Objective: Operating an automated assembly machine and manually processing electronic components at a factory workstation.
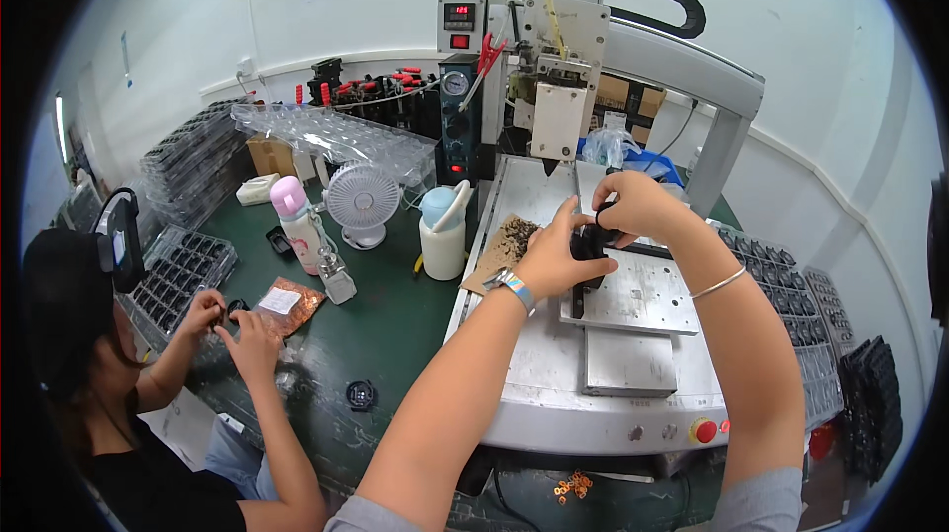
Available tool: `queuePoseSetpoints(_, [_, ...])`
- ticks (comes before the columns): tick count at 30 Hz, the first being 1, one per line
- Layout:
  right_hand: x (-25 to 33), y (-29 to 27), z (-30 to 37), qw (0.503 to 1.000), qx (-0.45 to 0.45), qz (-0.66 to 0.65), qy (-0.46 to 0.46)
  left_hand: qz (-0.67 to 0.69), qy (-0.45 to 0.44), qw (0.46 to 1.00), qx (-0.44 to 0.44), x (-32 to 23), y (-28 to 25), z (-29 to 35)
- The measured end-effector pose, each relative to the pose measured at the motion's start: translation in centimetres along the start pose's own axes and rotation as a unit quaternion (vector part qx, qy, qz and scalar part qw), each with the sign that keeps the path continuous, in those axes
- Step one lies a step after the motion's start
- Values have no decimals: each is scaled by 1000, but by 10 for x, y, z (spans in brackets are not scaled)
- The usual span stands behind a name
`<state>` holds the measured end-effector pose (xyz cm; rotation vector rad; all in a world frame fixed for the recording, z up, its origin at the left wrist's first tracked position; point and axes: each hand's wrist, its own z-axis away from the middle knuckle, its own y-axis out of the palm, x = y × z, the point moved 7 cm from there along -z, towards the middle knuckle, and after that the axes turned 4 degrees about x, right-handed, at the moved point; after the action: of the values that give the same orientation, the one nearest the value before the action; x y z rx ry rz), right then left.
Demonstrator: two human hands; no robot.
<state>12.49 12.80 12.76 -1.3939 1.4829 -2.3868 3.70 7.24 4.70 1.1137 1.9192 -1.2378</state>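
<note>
Both of my hands meet over the bed of a white gantry machine (504, 413). My left hand (552, 257) is closed round the side of a black block-shaped fixture (587, 243), its thumb pointing right across the front. From above, my right hand (643, 204) pinches a small black rounded part (605, 219) at the top of that fixture. My fingers hide much of both pieces. Below them lies a drilled metal plate (652, 297). The machine's head, with a dark pointed tip (551, 166), hangs just behind my hands.
Left of my hands lies brown cardboard (491, 257) with dark crumbs. A white jug (442, 247), fan (362, 201) and pink-capped bottle (295, 221) stand farther left. A co-worker (79, 354) handles a small dark part. Trays of black parts (781, 285) flank the right; a red button (703, 431) sits in front.
</note>
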Motion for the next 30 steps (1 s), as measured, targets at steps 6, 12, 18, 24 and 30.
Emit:
queuePoseSetpoints(6, [3,-2,-2,960,-127,235,-82,7,6,1000,-10,3,3,-1])
queuePoseSetpoints(12, [18,19,5,921,-173,343,-68,26,22,999,-8,2,3,1])
queuePoseSetpoints(18, [13,25,10,923,-198,323,-65,-5,40,999,-9,5,3,-1])
queuePoseSetpoints(24, [0,27,11,931,-252,246,-99,-18,30,999,1,-1,0,2])
queuePoseSetpoints(30, [5,35,48,932,-212,250,-158,-1,61,998,-5,9,2,-2])
